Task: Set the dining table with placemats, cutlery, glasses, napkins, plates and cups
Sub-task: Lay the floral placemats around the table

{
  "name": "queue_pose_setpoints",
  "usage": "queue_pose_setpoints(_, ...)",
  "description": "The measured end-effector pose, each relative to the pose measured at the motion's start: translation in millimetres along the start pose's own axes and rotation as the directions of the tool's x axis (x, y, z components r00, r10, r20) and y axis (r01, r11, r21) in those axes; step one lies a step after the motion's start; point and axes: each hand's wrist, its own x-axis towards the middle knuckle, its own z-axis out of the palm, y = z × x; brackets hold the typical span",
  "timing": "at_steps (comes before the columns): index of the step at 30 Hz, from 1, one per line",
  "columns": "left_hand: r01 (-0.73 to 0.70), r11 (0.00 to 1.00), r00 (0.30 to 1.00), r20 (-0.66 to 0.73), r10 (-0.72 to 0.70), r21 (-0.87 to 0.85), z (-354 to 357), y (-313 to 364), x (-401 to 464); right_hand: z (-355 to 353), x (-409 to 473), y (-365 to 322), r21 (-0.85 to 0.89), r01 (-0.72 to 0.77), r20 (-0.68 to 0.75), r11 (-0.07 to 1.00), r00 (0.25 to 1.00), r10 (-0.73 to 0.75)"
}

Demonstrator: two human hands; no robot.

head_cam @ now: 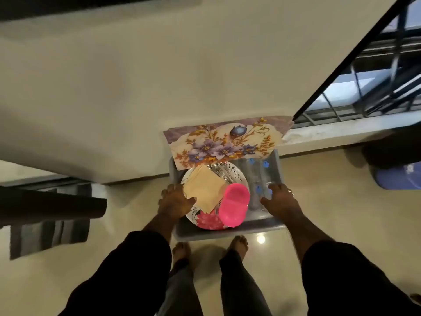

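Left hand (174, 202) gripping the left rim of a grey tray (227, 233), thumb laid over the edge onto the cream napkins (204, 190). Right hand (281, 199) gripping the right rim, fingers curled toward the clear glasses (258, 176), a ring on one finger. Dark sleeves (127, 274) running back from both wrists toward 6 o'clock.

Carried between both hands at chest height, well above the floor (68, 270): the tray, loaded with the table things. At tray centre, a white patterned plate (239, 176), red flower print showing at its 6 o'clock edge. On the plate, folded napkins toward 10 o'clock, a bundle of metal cutlery (222, 171) toward 12 o'clock, partly tucked under the napkins, pink plastic cups (234, 205) lying tipped over at 4 o'clock, overlapping the plate's rim. At 3 o'clock of the plate, glasses with small blue motifs, standing in the tray's right part; exact count hard to tell through the blur. At 12 o'clock, a floral placemat (224, 142) with purple flowers and gold leaves, leaning out over the tray's far rim.

Below the tray at 6 o'clock, two bare feet (238, 244) on glossy beige tile, a lamp glare just beside the right one. Beyond, a pale wall (159, 76); at 2 o'clock, a dark railing and window grille (376, 71); at 9 o'clock, dark hanging cloth (50, 229); at 3 o'clock, a blue mat (398, 176) on the floor.
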Motion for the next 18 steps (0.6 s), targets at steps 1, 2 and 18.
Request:
queue_pose_setpoints(1, 0.031, 0.999, 0.999, -0.022, -0.031, -0.02, 8.5, 1.5, 5.0, 1.6, 9.0, 4.2, -0.018, 0.007, -0.008, 1.0, 1.0, -0.007)
queue_pose_setpoints(2, 0.07, 0.996, 0.996, -0.055, -0.073, -0.049, 15.0, 3.2, 10.0, 1.7, 15.9, 6.9, -0.046, -0.009, -0.018, 0.999, 1.0, 0.008)
queue_pose_setpoints(18, 0.436, 0.69, 0.863, 0.051, -0.502, -0.578, 57.5, -16.9, 101.6, 12.1, 119.3, 54.2, 0.464, -0.312, 0.086, 0.829, 0.947, 0.308)
